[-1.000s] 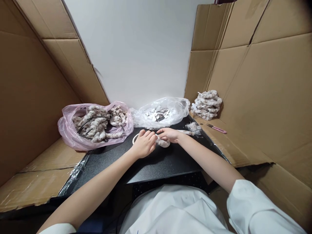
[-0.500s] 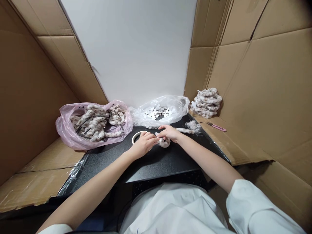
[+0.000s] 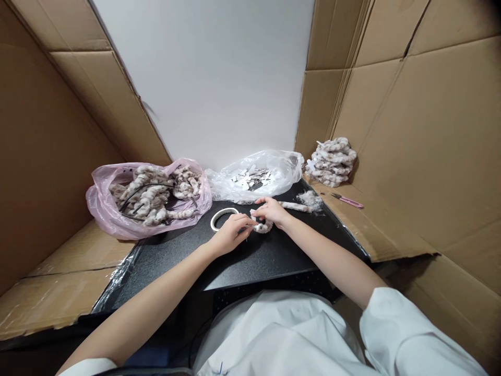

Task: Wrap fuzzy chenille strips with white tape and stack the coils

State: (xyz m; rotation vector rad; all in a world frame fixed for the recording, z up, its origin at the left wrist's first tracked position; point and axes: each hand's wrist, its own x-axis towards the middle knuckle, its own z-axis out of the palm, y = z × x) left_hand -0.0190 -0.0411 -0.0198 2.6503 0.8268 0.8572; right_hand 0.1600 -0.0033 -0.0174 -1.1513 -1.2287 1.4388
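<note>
Over the black table, my right hand [image 3: 271, 211] pinches the upper end of a small furry loop [image 3: 265, 227], white with brown flecks. My left hand [image 3: 234, 232] meets it from the left with its fingers drawn together. Its fingertips touch the loop's near edge; whatever they pinch is too small to make out. A roll of whitish tape [image 3: 214, 221] lies flat just behind my left hand. Beyond my right hand stretches a straight furry strip [image 3: 296, 207], with loose fluff [image 3: 310, 200] at its end.
A pink plastic bag [image 3: 102, 219] full of furry strips and dark cords stands left. Behind my hands, a clear bag [image 3: 227, 192] holds small metal and white pieces. Right, a stack of furry loops [image 3: 332, 162] and pink thread snips [image 3: 348, 201] rest on cardboard. Cardboard walls [image 3: 430, 136] flank the table.
My left hand has shifted slightly down and the tape roll shows more fully behind it. The loop's opening is more visible. My right hand keeps its pinch.
</note>
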